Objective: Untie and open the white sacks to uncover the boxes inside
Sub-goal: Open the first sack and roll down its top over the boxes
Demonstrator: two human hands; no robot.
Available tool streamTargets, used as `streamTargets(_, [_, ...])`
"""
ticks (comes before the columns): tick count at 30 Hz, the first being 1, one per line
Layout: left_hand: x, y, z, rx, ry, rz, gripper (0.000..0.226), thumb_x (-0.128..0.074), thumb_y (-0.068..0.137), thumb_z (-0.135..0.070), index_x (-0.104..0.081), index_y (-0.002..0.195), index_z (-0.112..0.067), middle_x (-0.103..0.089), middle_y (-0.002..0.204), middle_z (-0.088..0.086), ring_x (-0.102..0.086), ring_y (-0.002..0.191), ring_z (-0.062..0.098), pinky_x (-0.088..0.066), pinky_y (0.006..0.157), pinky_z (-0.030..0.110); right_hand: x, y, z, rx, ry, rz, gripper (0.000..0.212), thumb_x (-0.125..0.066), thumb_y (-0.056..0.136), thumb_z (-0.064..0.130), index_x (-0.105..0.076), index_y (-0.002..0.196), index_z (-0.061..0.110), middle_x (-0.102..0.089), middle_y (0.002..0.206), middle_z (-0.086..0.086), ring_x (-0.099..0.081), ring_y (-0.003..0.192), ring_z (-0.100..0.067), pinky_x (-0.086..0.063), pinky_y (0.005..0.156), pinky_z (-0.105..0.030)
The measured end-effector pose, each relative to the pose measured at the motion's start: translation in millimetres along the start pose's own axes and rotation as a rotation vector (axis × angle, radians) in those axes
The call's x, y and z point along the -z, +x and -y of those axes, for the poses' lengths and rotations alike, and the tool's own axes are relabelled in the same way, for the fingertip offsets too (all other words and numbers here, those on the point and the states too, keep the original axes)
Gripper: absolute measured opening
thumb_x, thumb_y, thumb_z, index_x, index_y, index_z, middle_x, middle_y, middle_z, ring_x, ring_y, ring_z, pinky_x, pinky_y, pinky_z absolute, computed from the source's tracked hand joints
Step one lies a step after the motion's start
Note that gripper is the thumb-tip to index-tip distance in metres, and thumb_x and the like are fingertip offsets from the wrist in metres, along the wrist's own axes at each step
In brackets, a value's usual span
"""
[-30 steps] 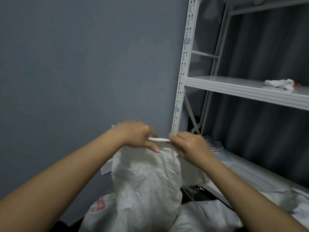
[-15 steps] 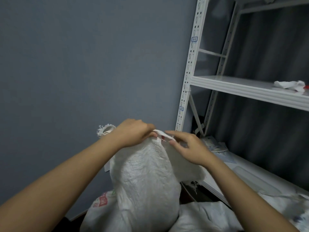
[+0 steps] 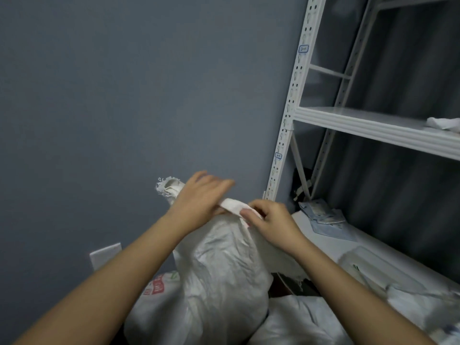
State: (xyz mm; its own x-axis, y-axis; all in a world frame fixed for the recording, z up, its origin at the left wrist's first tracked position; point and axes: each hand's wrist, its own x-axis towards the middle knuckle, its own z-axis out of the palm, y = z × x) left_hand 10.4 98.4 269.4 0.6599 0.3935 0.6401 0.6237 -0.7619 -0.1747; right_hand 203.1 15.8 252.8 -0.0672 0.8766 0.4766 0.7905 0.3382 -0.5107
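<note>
A tall white woven sack (image 3: 221, 275) stands upright in front of me, its neck gathered at the top. A frayed end of the sack's mouth (image 3: 167, 186) sticks out to the left behind my left hand (image 3: 199, 197), which lies over the neck, blurred by motion. A white cloth tie strip (image 3: 232, 205) runs between my hands. My right hand (image 3: 270, 221) pinches the strip's right end at the sack's top. No box is visible; the sack's contents are hidden.
More white sacks lie below: one with red print (image 3: 159, 290) at lower left, another (image 3: 298, 322) at lower right. A white metal shelving rack (image 3: 288, 115) stands at right, with a white rag (image 3: 445, 123) on its shelf and paper packets (image 3: 323, 215) on the lower board. Grey wall behind.
The view has tilted upward. My left hand has slid right across the neck, over the tie strip. My right hand has closed its pinch on the strip's right end. The frayed mouth now shows.
</note>
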Motion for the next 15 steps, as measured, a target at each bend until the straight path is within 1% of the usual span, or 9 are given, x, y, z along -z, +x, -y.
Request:
streamTargets(1, [-1.8,-10.3,-3.5,0.191,-0.085,-0.001,0.066,-0.070,0.072,-0.051,-0.049,0.128,-0.024,-0.058,0.120,0.003,-0.053,0.112,0.024,-0.034,0.098,0.040,-3.1,-3.5,-3.8,0.016,-0.039,-0.088,0.018,-0.063,0.091,0.026,-0.064,0.075,0.017,-0.053,0.063,0.011,-0.049,0.064,-0.005,-0.032,0.060,-0.023])
streamTargets(2, [2.5,-20.4,-11.8,0.408,-0.164,-0.042,0.074,-0.073,0.070,-0.054,-0.046,0.132,-0.023,-0.048,0.129,0.003,-0.041,0.121,0.024,-0.026,0.104,0.040,-5.5,-8.6,-5.2,0.028,-0.072,-0.176,0.013,-0.064,0.090,0.024,-0.065,0.080,0.016,-0.054,0.067,0.014,-0.050,0.066,-0.004,-0.032,0.060,-0.021])
streamTargets(5, [3.9,-39.3,-29.4,0.910,-0.576,-0.271,0.048,-0.067,0.080,-0.051,-0.051,0.111,-0.018,-0.045,0.112,-0.003,-0.040,0.107,0.016,-0.035,0.096,0.032,-16.7,-23.6,-7.4,0.037,-0.104,-0.323,0.006,-0.066,0.088,0.021,-0.064,0.087,0.015,-0.058,0.077,0.012,-0.052,0.070,-0.005,-0.036,0.060,-0.018])
streamTargets(7, [-0.1,-35.0,-34.7,1.110,-1.098,-0.191,0.044,-0.062,0.084,-0.053,-0.054,0.091,-0.011,-0.056,0.092,0.001,-0.054,0.088,0.018,-0.048,0.083,0.034,-27.9,-32.0,-1.5,0.042,-0.118,-0.380,0.007,-0.065,0.087,0.020,-0.061,0.086,0.014,-0.060,0.078,0.008,-0.053,0.071,-0.009,-0.037,0.058,-0.021])
streamTargets(8, [-3.2,-30.0,-37.5,1.156,-1.294,-0.125,0.042,-0.060,0.087,-0.050,-0.052,0.082,-0.010,-0.057,0.081,0.005,-0.056,0.075,0.019,-0.051,0.074,0.034,-33.6,-35.6,1.5,0.077,-0.161,-0.409,0.007,-0.061,0.086,0.020,-0.059,0.084,0.014,-0.060,0.077,0.006,-0.052,0.070,-0.010,-0.037,0.056,-0.023])
streamTargets(10, [-7.5,-18.1,-45.0,1.205,-1.385,-0.054,0.035,-0.061,0.091,-0.038,-0.052,0.072,-0.010,-0.056,0.068,0.008,-0.056,0.063,0.017,-0.055,0.063,0.030,-43.3,-42.8,7.7,0.198,-0.321,-0.398,0.009,-0.053,0.082,0.021,-0.057,0.079,0.013,-0.059,0.074,0.003,-0.051,0.066,-0.012,-0.038,0.051,-0.026])
streamTargets(12, [-12.5,-10.1,-51.9,1.210,-1.366,-0.023,0.028,-0.063,0.091,-0.022,-0.052,0.069,-0.009,-0.055,0.066,0.008,-0.056,0.060,0.015,-0.055,0.058,0.026,-50.6,-50.5,12.2,0.184,-0.356,-0.132,0.012,-0.054,0.085,0.025,-0.060,0.083,0.015,-0.060,0.077,0.005,-0.056,0.071,-0.015,-0.044,0.054,-0.030])
streamTargets(14, [-18.3,-12.6,-52.4,1.139,-1.294,0.041,0.027,-0.062,0.090,-0.011,-0.052,0.066,-0.009,-0.051,0.062,0.007,-0.051,0.057,0.015,-0.053,0.058,0.030,-46.4,-55.6,15.4,0.016,-0.187,0.188,0.017,-0.061,0.087,0.035,-0.067,0.096,0.023,-0.065,0.085,0.009,-0.058,0.078,-0.009,-0.050,0.069,-0.033])
streamTargets(15, [-20.6,-17.3,-51.2,1.073,-1.239,0.084,0.032,-0.061,0.090,-0.009,-0.048,0.061,-0.011,-0.045,0.057,0.003,-0.045,0.054,0.013,-0.048,0.056,0.032,-40.4,-56.8,15.9,-0.015,-0.098,0.214,0.018,-0.060,0.087,0.037,-0.069,0.098,0.026,-0.068,0.086,0.010,-0.058,0.077,-0.005,-0.051,0.073,-0.034])
